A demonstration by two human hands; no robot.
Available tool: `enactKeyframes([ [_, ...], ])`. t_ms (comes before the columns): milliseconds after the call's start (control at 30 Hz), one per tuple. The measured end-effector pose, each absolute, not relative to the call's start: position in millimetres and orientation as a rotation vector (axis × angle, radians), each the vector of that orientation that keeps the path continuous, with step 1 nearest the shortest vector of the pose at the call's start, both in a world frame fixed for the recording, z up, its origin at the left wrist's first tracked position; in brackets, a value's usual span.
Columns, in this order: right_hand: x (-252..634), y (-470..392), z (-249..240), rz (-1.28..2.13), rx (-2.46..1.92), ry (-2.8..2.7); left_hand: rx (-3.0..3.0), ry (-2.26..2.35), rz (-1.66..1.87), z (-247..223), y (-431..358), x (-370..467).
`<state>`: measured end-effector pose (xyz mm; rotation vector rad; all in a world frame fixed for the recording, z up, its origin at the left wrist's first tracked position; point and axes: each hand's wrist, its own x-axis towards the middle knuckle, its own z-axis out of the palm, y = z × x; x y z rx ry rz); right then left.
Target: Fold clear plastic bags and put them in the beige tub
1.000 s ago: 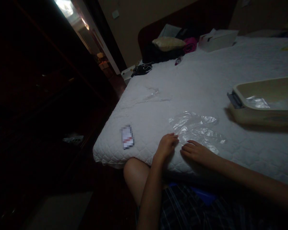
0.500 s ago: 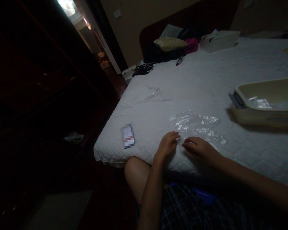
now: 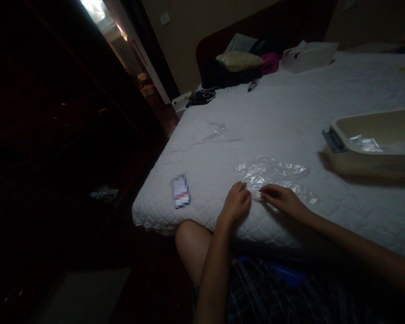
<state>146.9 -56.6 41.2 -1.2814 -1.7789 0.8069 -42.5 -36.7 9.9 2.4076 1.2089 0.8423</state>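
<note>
A thin, clear plastic bag (image 3: 275, 170) lies crumpled and shiny near the front edge of the bed. At its near left corner, my left hand (image 3: 236, 201) rests with curled fingers closed on the film. My right hand (image 3: 283, 199) is just to the right, thumb and fingertips pinched together on the bag's near edge. A small gap separates the two hands. Exactly how much plastic sits between the fingers is hard to see in the dim light.
On the white quilted mattress (image 3: 283, 117), a cream plastic bin (image 3: 374, 164) with a grey handle stands at right, clear plastic inside. A blurred-out phone-sized item (image 3: 181, 191) lies at left. Farther back are another clear plastic piece (image 3: 218, 130), a pillow (image 3: 239, 61) and a white box (image 3: 308, 57).
Both hands have shifted slightly up and away from me along the bag's near edge. My right fingers are drawn closer together, and the plastic has moved a little.
</note>
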Motion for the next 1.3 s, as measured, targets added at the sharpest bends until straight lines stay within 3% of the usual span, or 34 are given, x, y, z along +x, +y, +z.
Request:
enactKeyframes([
  [667,155.4,-23.0,32.6,0.651,-1.452,-1.723,2.385,1.502,0.881,6.0,-26.5,-22.3],
  [1133,159.5,-27.4,24.4,0.299,-1.557,-2.207,2.577,1.457,0.900,11.3,-34.8,-25.7],
  [1300,158.7,-29.4,29.0,0.232,-1.580,-2.267,2.750,1.318,0.746,15.4,-41.7,-27.7],
])
